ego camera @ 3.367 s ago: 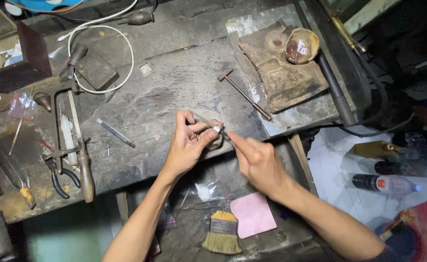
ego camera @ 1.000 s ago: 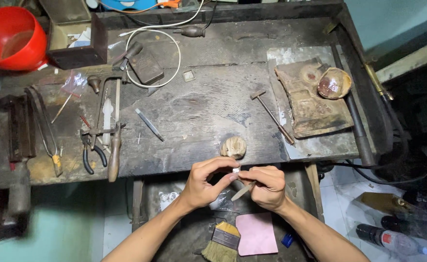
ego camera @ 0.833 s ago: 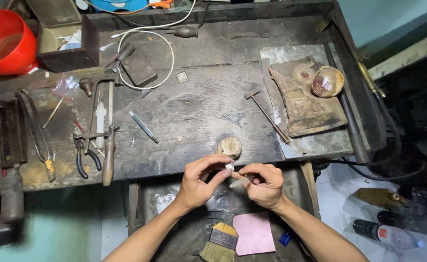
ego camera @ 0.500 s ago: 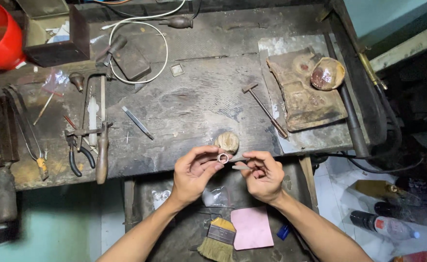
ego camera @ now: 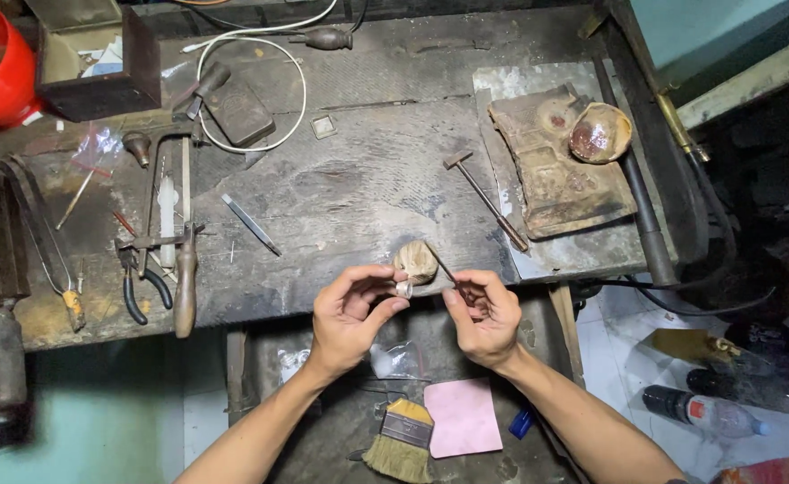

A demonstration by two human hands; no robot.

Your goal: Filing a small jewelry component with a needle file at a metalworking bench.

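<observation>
Small silvery ring (ego camera: 403,289) pinched in left hand (ego camera: 351,315) grip at worktop (ego camera: 340,188) front edge; thin tool (ego camera: 448,269) in right hand (ego camera: 484,315) grip. Mid-work; nothing set down yet.

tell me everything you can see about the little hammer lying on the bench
The small hammer lies flat on the worn dark workbench, apart from both hands. It has a short block-like head, dull brown and rusty-looking, at its upper left end, and a long thin handle running diagonally down to the right. The handle's lower end rests at the edge of the pale sheet under the scorched block. Nothing else touches it.
</observation>
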